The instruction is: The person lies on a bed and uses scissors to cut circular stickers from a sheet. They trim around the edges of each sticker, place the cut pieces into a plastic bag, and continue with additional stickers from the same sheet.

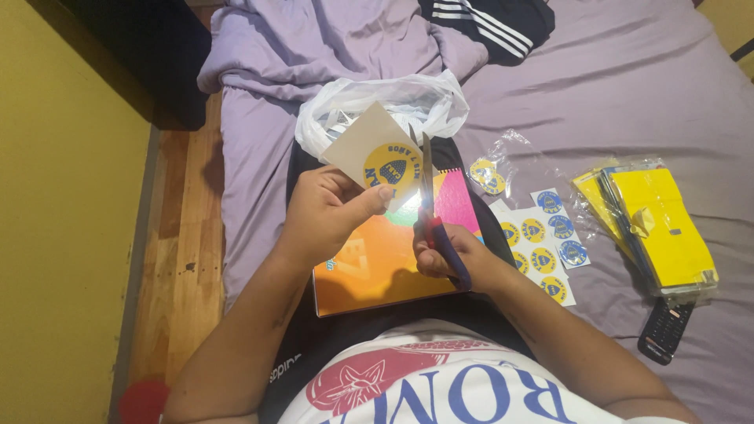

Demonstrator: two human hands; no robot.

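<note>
Left hand (326, 216) fingers pinch paper sheet (369, 145) bearing round yellow sticker. Right hand (444, 255) fingers closed in scissors (428, 196) handles, blades at sheet edge, above colourful notebook (377, 263).

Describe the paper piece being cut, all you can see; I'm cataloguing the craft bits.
The paper piece is pale, stiff-looking card, roughly square, tilted like a diamond. A round yellow badge with a blue emblem is printed at its lower corner. The left hand pinches it by that edge, above the colourful notebook. The scissors, in the right hand, meet its right edge.
</note>
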